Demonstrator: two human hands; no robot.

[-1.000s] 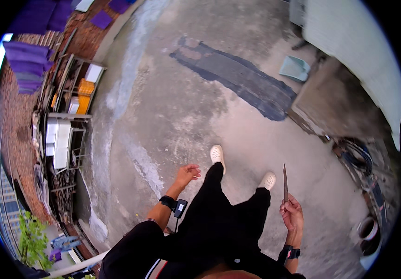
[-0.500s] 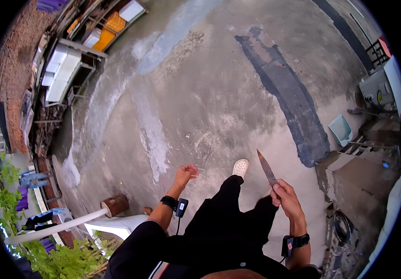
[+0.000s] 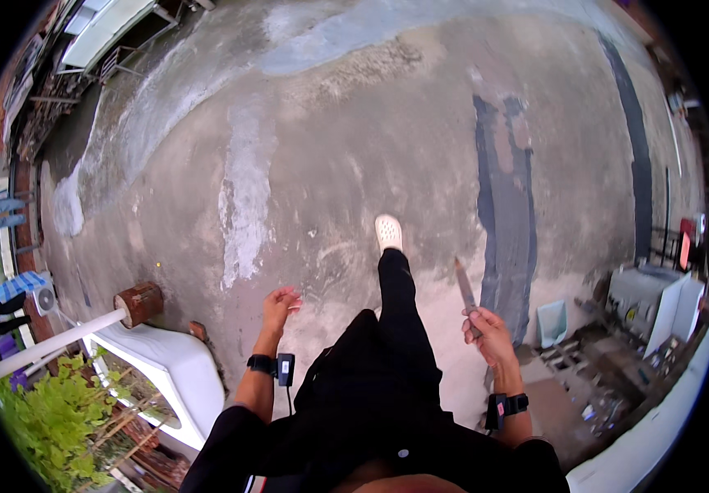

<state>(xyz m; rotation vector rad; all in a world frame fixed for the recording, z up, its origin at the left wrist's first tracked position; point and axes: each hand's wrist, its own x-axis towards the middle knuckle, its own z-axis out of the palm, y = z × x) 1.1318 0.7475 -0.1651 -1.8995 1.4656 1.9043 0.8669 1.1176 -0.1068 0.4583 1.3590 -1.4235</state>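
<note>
My right hand [image 3: 490,337] is closed round the handle of a knife [image 3: 465,287]. The blade is long, pointed and rust-brown, and it points forward and a little to the left over the concrete. Out to the left, my left hand [image 3: 280,304] hangs above the ground with loosely bent fingers and nothing in it. Each wrist has a black strap with a small box. Beyond my dark trousers, a cream clog [image 3: 388,233] shows on one foot; the other foot is hidden.
A white tub [image 3: 174,353] with plants lies at the lower left, next to a pole in a rusty round base [image 3: 139,305]. On the right are a pale green scoop-shaped container [image 3: 552,323], a grey metal machine [image 3: 646,300] and scattered clutter. Dark patched strips [image 3: 506,222] cross the concrete.
The view has swung to the right, and the tub shows more fully. My clog foot has come further forward. The knife stays in my right hand; my left hand remains free.
</note>
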